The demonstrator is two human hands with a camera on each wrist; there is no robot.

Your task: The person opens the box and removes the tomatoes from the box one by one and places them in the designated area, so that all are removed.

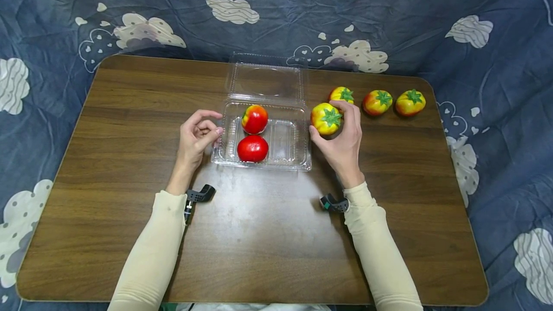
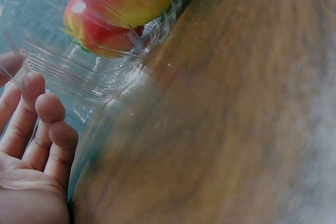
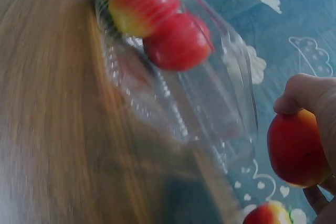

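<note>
Right of the clear box (image 1: 282,167), a yellow-red tomato (image 1: 324,120) held leaf-up

Your right hand (image 1: 343,140) grips it between thumb and fingers, green leaves (image 1: 330,117) facing you, its roundish body showing no clear long axis. Two red tomatoes (image 1: 252,149) sit inside the box. Your left hand (image 1: 194,136), fingers loose, is at its left edge; contact is unclear.

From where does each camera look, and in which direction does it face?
Head: on the head, facing forward and down at the table; left grip, right grip, sleeves show.
Left wrist: worn there, facing the box; left grip partly shows.
Right wrist: worn there, facing box and held fruit; right grip partly shows.
Both wrist views share the box and its two fruits.
</note>
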